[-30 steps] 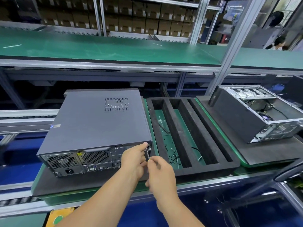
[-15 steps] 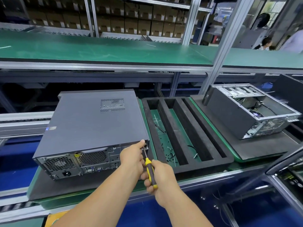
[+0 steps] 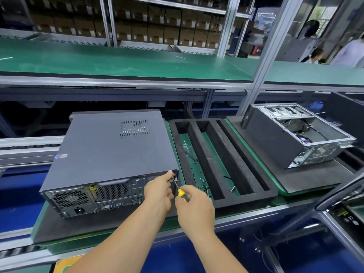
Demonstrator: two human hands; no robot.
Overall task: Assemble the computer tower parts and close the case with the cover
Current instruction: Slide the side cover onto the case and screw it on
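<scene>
Gripping the yellow screwdriver (image 3: pixel 182 194) in my right hand (image 3: pixel 194 208), I set its tip at the closed computer tower's (image 3: pixel 110 154) rear right corner, where my left hand (image 3: pixel 158 194) pinches.

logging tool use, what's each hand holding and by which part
The right hand grips a screwdriver by its yellow handle, tip at the case rear corner. The left hand pinches at that corner; what it pinches cannot be told.
</scene>
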